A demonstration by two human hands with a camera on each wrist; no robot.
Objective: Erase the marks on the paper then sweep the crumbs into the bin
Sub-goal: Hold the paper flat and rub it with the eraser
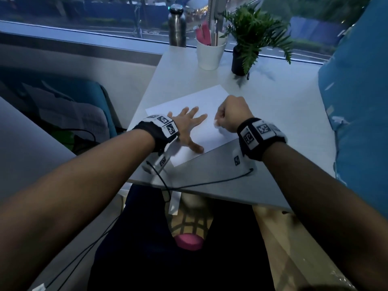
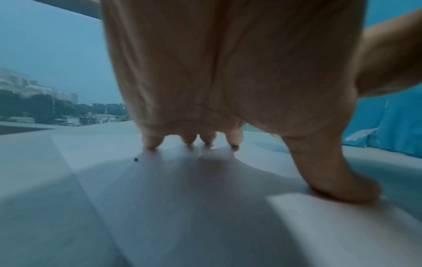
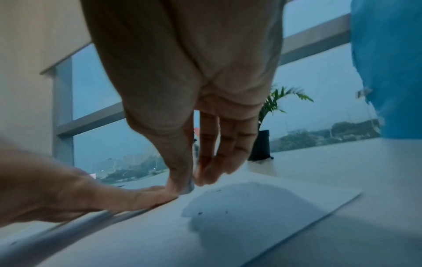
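Observation:
A white sheet of paper (image 1: 210, 101) lies slanted on the white table (image 1: 283, 122). My left hand (image 1: 189, 124) lies on the sheet's left half with its fingers spread and straight, and the fingertips (image 2: 150, 142) and thumb press the paper down. My right hand (image 1: 231, 114) is curled over the sheet's right half. Its thumb and fingers pinch a small pale eraser (image 3: 189, 186), whose tip touches the paper. A few dark crumbs (image 3: 200, 213) lie on the sheet near the eraser, and one speck (image 2: 136, 159) lies by my left fingertips. No marks are plain to see on the paper.
At the back of the table stand a white cup of pens (image 1: 210, 51), a potted plant (image 1: 241, 59) and a steel bottle (image 1: 177, 28). Blue fabric (image 1: 357, 101) hangs at the right. Below the table's near edge, between my legs, sits a mesh bin (image 1: 189, 223) with something pink inside.

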